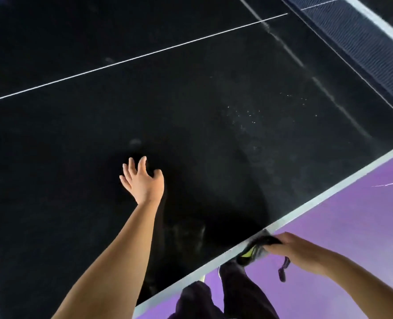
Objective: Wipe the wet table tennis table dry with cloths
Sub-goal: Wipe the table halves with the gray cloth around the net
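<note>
The black table tennis table [76, 139] fills most of the view, with a white centre line and faint water droplets [250, 116] toward the net. My left hand [142, 180] is stretched out over the tabletop with fingers spread and holds nothing. Whether it touches the surface I cannot tell. My right hand [296, 249] grips a dark bunched cloth [253, 247] with a yellow-green patch, right at the table's white near edge [306, 203].
The dark net [356, 44] runs along the upper right. Purple floor [342, 226] lies beyond the table edge at the lower right. My dark trouser legs [237, 291] stand close against the edge. A short dark strap [283, 270] dangles below my right hand.
</note>
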The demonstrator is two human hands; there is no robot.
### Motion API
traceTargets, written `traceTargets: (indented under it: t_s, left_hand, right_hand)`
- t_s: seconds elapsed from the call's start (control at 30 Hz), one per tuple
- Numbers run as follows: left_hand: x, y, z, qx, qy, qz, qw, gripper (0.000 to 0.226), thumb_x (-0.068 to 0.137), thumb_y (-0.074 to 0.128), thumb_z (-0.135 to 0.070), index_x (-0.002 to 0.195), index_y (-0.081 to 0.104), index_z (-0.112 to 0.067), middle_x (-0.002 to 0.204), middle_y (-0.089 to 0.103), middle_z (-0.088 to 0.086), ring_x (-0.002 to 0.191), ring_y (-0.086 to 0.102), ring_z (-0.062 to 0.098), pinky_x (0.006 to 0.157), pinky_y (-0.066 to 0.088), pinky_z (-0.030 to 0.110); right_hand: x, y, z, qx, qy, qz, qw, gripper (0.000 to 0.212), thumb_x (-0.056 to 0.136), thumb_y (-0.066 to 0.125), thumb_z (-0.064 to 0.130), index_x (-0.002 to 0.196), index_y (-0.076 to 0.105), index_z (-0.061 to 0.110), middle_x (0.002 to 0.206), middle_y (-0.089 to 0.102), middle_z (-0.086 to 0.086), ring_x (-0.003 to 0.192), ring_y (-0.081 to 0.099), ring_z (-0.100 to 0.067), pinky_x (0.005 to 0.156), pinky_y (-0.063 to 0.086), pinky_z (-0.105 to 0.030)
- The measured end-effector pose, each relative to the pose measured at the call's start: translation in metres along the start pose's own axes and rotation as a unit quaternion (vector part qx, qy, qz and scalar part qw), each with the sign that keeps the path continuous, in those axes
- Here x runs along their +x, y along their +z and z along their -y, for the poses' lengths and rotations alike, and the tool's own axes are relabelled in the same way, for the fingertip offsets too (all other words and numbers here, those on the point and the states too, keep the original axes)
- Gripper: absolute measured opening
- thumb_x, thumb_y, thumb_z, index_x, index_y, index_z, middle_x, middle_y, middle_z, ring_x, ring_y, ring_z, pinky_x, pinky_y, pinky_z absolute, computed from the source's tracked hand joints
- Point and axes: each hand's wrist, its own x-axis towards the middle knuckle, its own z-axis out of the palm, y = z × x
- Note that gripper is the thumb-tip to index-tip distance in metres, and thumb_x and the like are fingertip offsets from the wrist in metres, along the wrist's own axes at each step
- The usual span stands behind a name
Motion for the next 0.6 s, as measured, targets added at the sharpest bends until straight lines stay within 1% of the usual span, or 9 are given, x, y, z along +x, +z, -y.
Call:
traceTargets:
  t_s: [0.03,0.07,0.1,0.13,0.2,0.27,0.37,0.43,0.6]
  left_hand:
    - [-0.011,0.001,0.000,-0.011,0.043,0.001,0.999,0.053,0.093,0.057,-0.026,0.145,0.050,-0.024,0.164,0.027,0.008,0.155,0.007,0.026,0.125,0.000,0.051]
    - [-0.023,0.004,-0.004,-0.013,0.080,0.000,0.997,0.051,0.093,0.059,-0.022,0.143,0.052,-0.022,0.162,0.032,0.009,0.155,0.010,0.027,0.126,0.003,0.049]
    - [-0.034,0.009,-0.011,-0.015,0.108,-0.002,0.994,0.054,0.092,0.059,-0.019,0.145,0.049,-0.021,0.161,0.032,0.010,0.154,0.011,0.028,0.126,0.004,0.048]
    - [-0.041,0.015,-0.022,-0.018,0.129,-0.001,0.992,0.059,0.092,0.059,-0.018,0.149,0.043,-0.021,0.162,0.029,0.011,0.154,0.011,0.029,0.126,0.005,0.047]
    - [-0.048,0.027,-0.050,-0.021,0.148,0.019,0.989,0.068,0.093,0.058,-0.018,0.155,0.030,-0.023,0.166,0.018,0.012,0.155,0.005,0.030,0.126,0.004,0.046]
    - [-0.049,0.042,-0.079,-0.011,0.146,0.048,0.988,0.071,0.095,0.055,-0.023,0.157,0.021,-0.026,0.168,0.006,0.012,0.155,-0.003,0.031,0.125,-0.001,0.047]
    - [-0.049,0.064,-0.113,-0.010,0.132,0.072,0.989,0.074,0.095,0.051,-0.030,0.159,0.014,-0.028,0.169,-0.004,0.011,0.155,-0.010,0.031,0.125,-0.005,0.047]
    - [-0.045,0.077,-0.131,-0.005,0.122,0.072,0.990,0.074,0.097,0.048,-0.034,0.160,0.010,-0.027,0.169,-0.008,0.010,0.155,-0.012,0.031,0.125,-0.006,0.047]
    - [-0.031,0.101,-0.150,0.015,0.044,0.059,0.997,0.070,0.102,0.035,-0.044,0.162,0.004,-0.025,0.168,-0.013,0.009,0.154,-0.017,0.028,0.124,-0.011,0.043]
  right_hand:
    - [-0.009,-0.004,0.002,0.037,-0.001,-0.027,0.999,0.025,0.100,0.052,0.030,0.101,0.072,0.015,0.077,0.075,0.004,0.081,0.072,-0.019,0.070,0.055,-0.032]
    - [-0.013,-0.009,-0.001,0.088,-0.004,-0.064,0.994,0.036,0.093,0.055,0.041,0.104,0.073,0.012,0.076,0.076,-0.003,0.083,0.073,-0.030,0.073,0.052,-0.035]
    - [-0.019,-0.015,-0.003,0.151,-0.009,-0.103,0.983,0.046,0.085,0.060,0.047,0.109,0.072,0.009,0.086,0.078,-0.010,0.092,0.072,-0.035,0.085,0.051,-0.042]
    - [-0.021,-0.021,-0.007,0.232,-0.009,-0.137,0.963,0.050,0.082,0.064,0.046,0.113,0.071,0.007,0.096,0.077,-0.015,0.098,0.070,-0.036,0.093,0.049,-0.044]
    - [-0.023,-0.034,-0.009,0.390,-0.006,-0.188,0.901,0.046,0.089,0.060,0.040,0.118,0.066,0.004,0.109,0.074,-0.019,0.105,0.068,-0.035,0.094,0.048,-0.045]
    - [-0.026,-0.053,-0.006,0.471,0.013,-0.226,0.852,0.044,0.096,0.054,0.039,0.125,0.062,0.007,0.117,0.072,-0.017,0.112,0.065,-0.033,0.095,0.048,-0.044]
    - [-0.033,-0.079,0.010,0.545,-0.021,-0.259,0.798,0.046,0.098,0.050,0.041,0.132,0.060,0.011,0.122,0.070,-0.012,0.114,0.065,-0.029,0.090,0.049,-0.043]
    - [-0.036,-0.095,0.019,0.564,-0.041,-0.261,0.783,0.043,0.100,0.048,0.040,0.131,0.060,0.013,0.121,0.071,-0.011,0.111,0.067,-0.028,0.086,0.050,-0.043]
    - [-0.020,-0.137,0.048,0.556,-0.071,-0.254,0.788,0.036,0.099,0.052,0.039,0.121,0.064,0.014,0.112,0.075,-0.009,0.092,0.075,-0.022,0.079,0.051,-0.041]
